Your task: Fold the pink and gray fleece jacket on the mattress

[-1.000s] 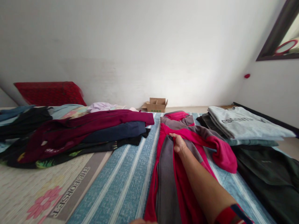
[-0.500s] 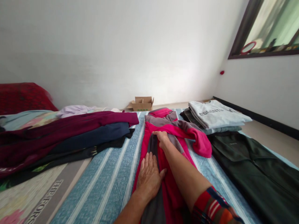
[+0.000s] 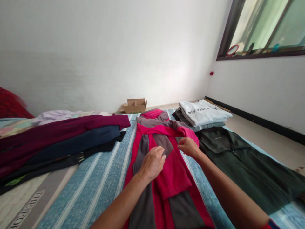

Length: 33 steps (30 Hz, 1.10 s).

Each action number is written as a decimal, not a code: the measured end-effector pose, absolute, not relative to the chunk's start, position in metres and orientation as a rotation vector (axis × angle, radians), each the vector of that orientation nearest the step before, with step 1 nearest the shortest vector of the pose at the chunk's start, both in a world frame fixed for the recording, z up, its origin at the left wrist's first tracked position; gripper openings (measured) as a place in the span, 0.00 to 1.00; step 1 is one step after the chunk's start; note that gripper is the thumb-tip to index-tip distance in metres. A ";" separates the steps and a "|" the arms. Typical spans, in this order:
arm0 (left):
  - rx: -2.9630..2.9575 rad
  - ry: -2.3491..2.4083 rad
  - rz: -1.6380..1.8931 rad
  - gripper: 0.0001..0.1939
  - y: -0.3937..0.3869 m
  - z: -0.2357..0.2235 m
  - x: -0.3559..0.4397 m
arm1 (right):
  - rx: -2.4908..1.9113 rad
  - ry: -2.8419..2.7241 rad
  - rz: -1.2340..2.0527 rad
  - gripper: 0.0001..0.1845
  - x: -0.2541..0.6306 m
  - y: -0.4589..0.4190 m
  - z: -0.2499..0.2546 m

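Observation:
A pink and grey jacket (image 3: 175, 173) lies lengthwise on the bed in front of me, its collar toward the wall. One sleeve is folded down over its body, while the other crosses the chest and bends at the right. My left hand (image 3: 153, 162) is over the folded sleeve, palm down, its fingers loosely bent and the thumb apart. At the bent sleeve on the right, my right hand (image 3: 189, 147) has its fingers curled in against the pink fabric. Its fingertips are partly hidden.
Dark trousers and a maroon garment (image 3: 95, 127) lie in a pile at left. A folded white T-shirt (image 3: 202, 113) tops a stack at right, with a dark green jacket (image 3: 240, 162) nearer me. An opened cardboard box (image 3: 135, 105) stands by the wall.
My right hand has moved from the jacket's middle rightward to the bent sleeve. My left hand has lifted from lying flat and bent its fingers. The view has turned slightly right.

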<state>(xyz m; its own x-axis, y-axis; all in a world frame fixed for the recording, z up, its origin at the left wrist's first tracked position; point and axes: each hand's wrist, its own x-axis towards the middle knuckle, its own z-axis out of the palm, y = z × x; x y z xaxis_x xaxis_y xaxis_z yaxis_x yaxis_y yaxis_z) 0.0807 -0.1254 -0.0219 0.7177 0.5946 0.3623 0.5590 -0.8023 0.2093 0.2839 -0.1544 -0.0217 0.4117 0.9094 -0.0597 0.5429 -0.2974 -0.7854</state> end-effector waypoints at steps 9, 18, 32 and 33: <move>3.176 0.318 0.223 0.11 -0.100 -0.018 0.152 | -2.132 -1.280 0.669 0.16 0.280 -0.186 -0.062; 3.104 0.575 -0.036 0.10 -0.072 0.005 0.108 | -2.189 -1.291 0.663 0.25 0.270 -0.190 -0.055; 3.127 0.259 -0.339 0.08 -0.094 0.017 0.116 | -2.229 -1.333 0.680 0.20 0.268 -0.190 -0.056; 3.152 0.270 -0.359 0.07 -0.095 0.017 0.116 | -2.229 -1.337 0.680 0.20 0.268 -0.190 -0.056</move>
